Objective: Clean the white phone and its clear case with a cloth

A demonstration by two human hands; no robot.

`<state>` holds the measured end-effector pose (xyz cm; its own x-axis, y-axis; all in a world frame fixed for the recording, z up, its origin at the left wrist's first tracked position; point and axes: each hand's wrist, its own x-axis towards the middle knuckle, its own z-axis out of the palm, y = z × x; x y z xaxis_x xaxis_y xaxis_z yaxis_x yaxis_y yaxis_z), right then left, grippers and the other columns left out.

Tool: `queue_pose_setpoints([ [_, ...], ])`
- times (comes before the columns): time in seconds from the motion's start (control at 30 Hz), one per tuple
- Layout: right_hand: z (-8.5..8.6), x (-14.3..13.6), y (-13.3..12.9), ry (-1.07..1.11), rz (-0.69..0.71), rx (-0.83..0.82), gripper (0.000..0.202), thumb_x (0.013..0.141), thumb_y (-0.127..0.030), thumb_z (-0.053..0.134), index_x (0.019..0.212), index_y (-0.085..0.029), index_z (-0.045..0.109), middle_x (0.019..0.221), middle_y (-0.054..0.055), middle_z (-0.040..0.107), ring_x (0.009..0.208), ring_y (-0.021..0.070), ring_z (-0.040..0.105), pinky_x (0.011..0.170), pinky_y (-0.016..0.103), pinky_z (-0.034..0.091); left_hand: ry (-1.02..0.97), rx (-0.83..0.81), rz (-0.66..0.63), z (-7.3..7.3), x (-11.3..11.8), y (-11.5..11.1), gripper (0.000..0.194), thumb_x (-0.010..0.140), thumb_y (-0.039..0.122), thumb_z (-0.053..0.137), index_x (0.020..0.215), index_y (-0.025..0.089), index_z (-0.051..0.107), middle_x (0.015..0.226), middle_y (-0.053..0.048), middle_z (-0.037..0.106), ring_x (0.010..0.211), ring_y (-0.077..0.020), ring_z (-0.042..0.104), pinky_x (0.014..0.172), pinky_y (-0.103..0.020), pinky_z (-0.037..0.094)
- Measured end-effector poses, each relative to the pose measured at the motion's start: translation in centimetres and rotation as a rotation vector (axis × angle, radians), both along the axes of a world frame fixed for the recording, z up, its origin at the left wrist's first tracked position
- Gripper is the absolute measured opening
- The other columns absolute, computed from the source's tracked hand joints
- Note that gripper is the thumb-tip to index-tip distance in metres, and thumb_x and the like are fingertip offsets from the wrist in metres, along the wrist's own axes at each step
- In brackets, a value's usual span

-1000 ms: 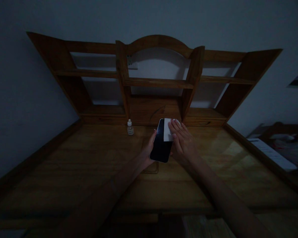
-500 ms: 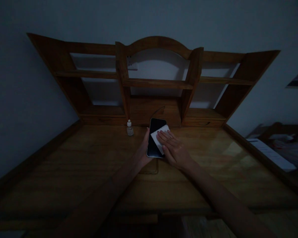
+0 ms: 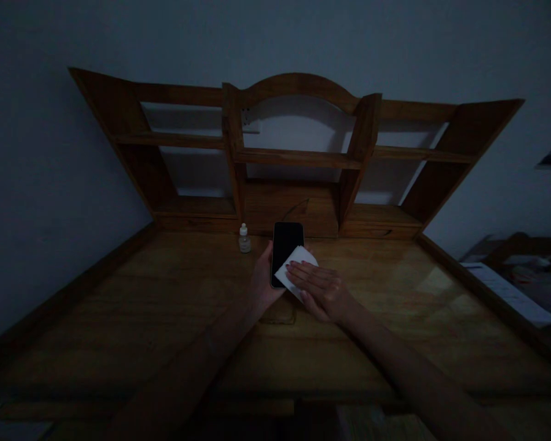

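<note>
A smartphone (image 3: 286, 242) with a dark screen is held above the desk, its screen facing me. My left hand (image 3: 261, 280) grips it from the left edge and underneath, thumb along the side. Pressed against the lower part of the screen is a folded white tissue (image 3: 298, 257). My right hand (image 3: 319, 286) lies over that tissue, fingers together, and holds it to the glass. Below the phone, partly hidden by my arms, a clear phone case (image 3: 279, 321) seems to lie on the desk.
A small bottle with a white cap (image 3: 244, 240) stands left of the phone. Behind it rises a wooden shelf unit (image 3: 298, 160) at the back of the wooden desk (image 3: 174, 288). White papers (image 3: 509, 294) lie beyond the desk's right edge.
My right hand has slid the tissue down the screen, from its middle toward its lower edge. The phone has turned slightly more upright in my left hand. The view has shifted a little.
</note>
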<state>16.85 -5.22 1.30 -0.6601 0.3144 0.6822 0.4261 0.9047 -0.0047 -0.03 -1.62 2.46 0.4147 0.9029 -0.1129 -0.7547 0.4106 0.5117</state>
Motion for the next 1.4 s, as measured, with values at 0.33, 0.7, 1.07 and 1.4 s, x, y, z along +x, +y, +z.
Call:
queue_pose_setpoints([
  [0.33,-0.1,-1.2,-0.3,-0.155,0.029,-0.069,0.05,0.097,-0.021,0.042,0.146,-0.011,0.042,0.149,0.012,0.046,0.143,0.0204,0.036,0.117,0.042,0.038,-0.094,0.021,-0.212,-1.8,-0.2,0.2,0.064,0.09,0.061,0.036,0.119,0.013,0.067,0.111,-0.015,0.071,0.123,-0.0301,0.058,0.101,-0.043,0.046],
  [0.7,0.9,-1.1,0.6,-0.077,-0.296,-0.102,0.055,0.102,-0.023,0.035,0.155,-0.019,0.023,0.16,0.007,0.028,0.148,0.0198,0.023,0.122,0.047,0.024,-0.094,-0.071,-0.037,-0.8,1.6,-0.9,0.031,0.095,0.035,0.048,0.103,0.014,0.07,0.093,-0.005,0.074,0.085,-0.015,0.069,0.087,-0.023,0.05],
  [1.07,1.4,0.7,1.7,0.025,-0.532,-0.142,0.053,0.103,-0.026,0.029,0.156,-0.024,0.021,0.16,0.001,0.026,0.149,0.021,0.021,0.123,0.049,0.021,-0.083,-0.05,-0.25,-1.0,1.7,-1.1,0.048,0.092,0.05,0.055,0.12,0.012,0.065,0.106,-0.013,0.073,0.102,-0.0253,0.068,0.096,-0.036,0.046],
  [1.4,1.0,0.7,1.7,0.071,-0.435,-0.143,0.05,0.103,-0.024,0.029,0.153,-0.02,0.029,0.157,0.005,0.034,0.147,0.0226,0.027,0.122,0.053,0.024,-0.054,-0.095,-0.195,-1.1,1.9,-0.8,0.054,0.096,0.053,0.045,0.123,0.009,0.064,0.107,-0.014,0.072,0.103,-0.0254,0.067,0.098,-0.037,0.046],
])
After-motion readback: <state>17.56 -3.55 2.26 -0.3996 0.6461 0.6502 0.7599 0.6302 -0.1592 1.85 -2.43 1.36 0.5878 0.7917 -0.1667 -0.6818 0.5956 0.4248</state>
